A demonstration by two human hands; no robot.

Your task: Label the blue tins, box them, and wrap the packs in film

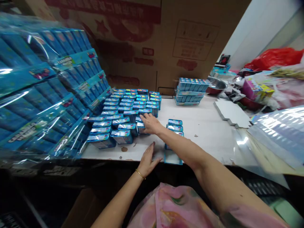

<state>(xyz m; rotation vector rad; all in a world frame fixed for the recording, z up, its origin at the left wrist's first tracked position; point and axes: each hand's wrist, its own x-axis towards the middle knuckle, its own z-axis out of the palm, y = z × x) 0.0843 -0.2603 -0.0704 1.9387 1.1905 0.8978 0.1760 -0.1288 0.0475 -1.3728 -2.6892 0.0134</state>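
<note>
My right hand (150, 123) reaches across to the near right side of a cluster of small blue boxes. Its fingers curl over one small blue box (140, 127) there. The other small blue boxes (121, 136) stand upright in close rows. Nearer the table's front edge, my left hand (147, 161) is open, fingers stretched and thumb apart, with nothing in it. Just right of it lies a shallow blue display tray (173, 158). Several small blue boxes (175, 122) stand in its far part, partly hidden by my right forearm.
Plastic-wrapped stacks of filled blue trays (71, 76) rise on the left. A large cardboard box (166, 41) stands behind. Stacked filled trays (191, 91) sit at the back right, near a metal bowl (216, 85), flat white card pieces (232, 112) and clear plastic sheets (280, 136).
</note>
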